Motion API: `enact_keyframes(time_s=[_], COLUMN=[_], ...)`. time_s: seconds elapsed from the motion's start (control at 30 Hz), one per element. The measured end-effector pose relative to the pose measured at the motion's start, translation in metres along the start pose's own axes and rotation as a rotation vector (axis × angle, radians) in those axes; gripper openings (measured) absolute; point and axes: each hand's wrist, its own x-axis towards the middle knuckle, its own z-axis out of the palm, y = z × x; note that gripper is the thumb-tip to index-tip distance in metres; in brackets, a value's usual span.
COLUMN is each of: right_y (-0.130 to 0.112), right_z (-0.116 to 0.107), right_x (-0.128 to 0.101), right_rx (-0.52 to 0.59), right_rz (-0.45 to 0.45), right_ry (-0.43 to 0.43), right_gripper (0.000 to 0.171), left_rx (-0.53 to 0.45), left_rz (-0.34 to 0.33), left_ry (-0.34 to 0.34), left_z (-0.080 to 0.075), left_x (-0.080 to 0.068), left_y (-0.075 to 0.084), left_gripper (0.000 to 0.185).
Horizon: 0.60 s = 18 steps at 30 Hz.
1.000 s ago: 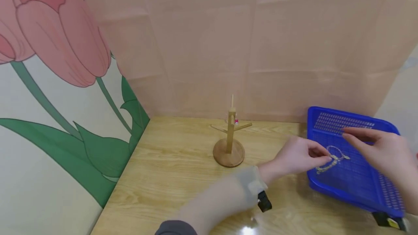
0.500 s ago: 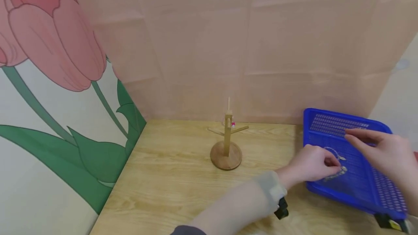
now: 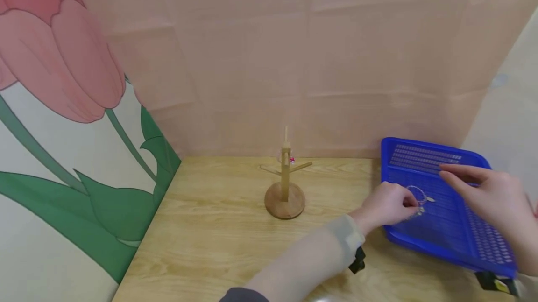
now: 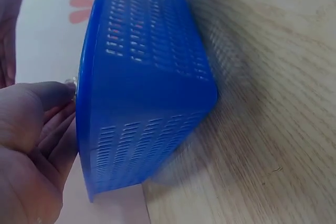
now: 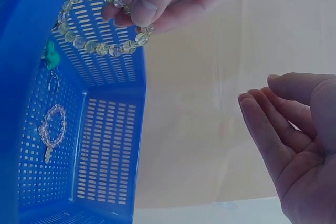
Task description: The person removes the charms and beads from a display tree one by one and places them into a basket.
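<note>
My left hand [image 3: 388, 204] pinches a bracelet of clear and yellowish beads [image 5: 100, 49] between thumb and fingertips. It holds the bracelet over the near left rim of a blue plastic basket [image 3: 441, 241]. Inside the basket lies a pale pink beaded bracelet [image 5: 56, 124] with a leaf-like charm. A green piece with a metal ring [image 5: 51, 56] also shows in there. My right hand [image 3: 496, 199] hovers above the basket's right side, thumb apart from the fingers. Nothing is between them in the right wrist view.
A wooden stand [image 3: 285, 176] with a round base and several pegs stands left of the basket. Something small and pink-red [image 3: 292, 159] hangs on it. The wooden table [image 3: 218, 227] meets a pinkish cloth [image 3: 252, 59] behind and a tulip-painted wall [image 3: 84, 59] at left.
My left hand first moved further in over the basket with the beaded bracelet, then drew back slightly to the left. My right hand stays nearly still. The head view has turned slightly right.
</note>
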Motion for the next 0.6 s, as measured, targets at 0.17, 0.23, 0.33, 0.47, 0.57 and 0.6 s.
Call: enact_keyframes(time_s=[0.17, 0.23, 0.33, 0.47, 0.57, 0.6], right_y=[0.004, 0.005, 0.005, 0.003, 0.001, 0.001], right_z=[-0.001, -0.001, -0.001, 0.001, 0.002, 0.002], right_x=[0.000, 0.000, 0.000, 0.002, 0.002, 0.002], right_rx=[0.020, 0.023, 0.021, 0.002, -0.029, -0.030], right_rz=[-0.023, -0.029, -0.035, -0.018, 0.023, 0.028], right_ry=[0.021, 0.028, 0.031, 0.010, -0.009, -0.012], right_gripper=[0.033, 0.032, 0.032, 0.036, 0.041, 0.041], left_rx=[0.020, 0.023, 0.029, 0.035, 0.018, 0.012], left_rz=[0.024, 0.033, 0.037, 0.028, 0.030, 0.037], left_ry=[-0.005, 0.003, 0.043, 0.133, 0.180, 0.192], left_z=[-0.002, -0.002, -0.001, 0.000, -0.001, -0.001], left_x=[0.003, 0.004, 0.004, 0.004, 0.005, 0.005], left_y=[0.000, 0.000, -0.003, -0.012, -0.018, -0.019], left_gripper=[0.011, 0.016, 0.023, 0.026, 0.025, 0.024])
